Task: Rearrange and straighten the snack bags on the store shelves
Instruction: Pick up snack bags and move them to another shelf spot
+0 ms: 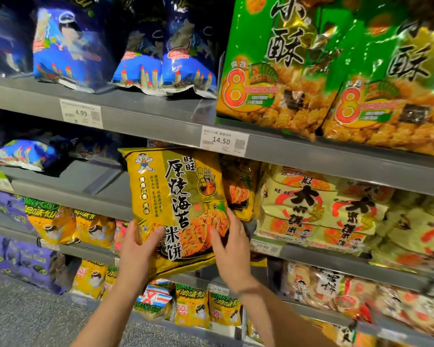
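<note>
Hands grip one yellow snack bag [176, 209] at its lower edge: left hand [138, 249] at 7 o'clock, right hand [229, 242] at 5 o'clock, fingers curled. Bag is upright before the middle shelf [105, 181].

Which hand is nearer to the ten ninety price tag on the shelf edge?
Right. The right hand grips the yellow bag just left of the 10.90 price tag; the left hand holds the bag's far lower left corner.

Large yellow rice-cracker bag [178, 209], upright, slightly tilted, before the middle shelf [311, 156].
</note>
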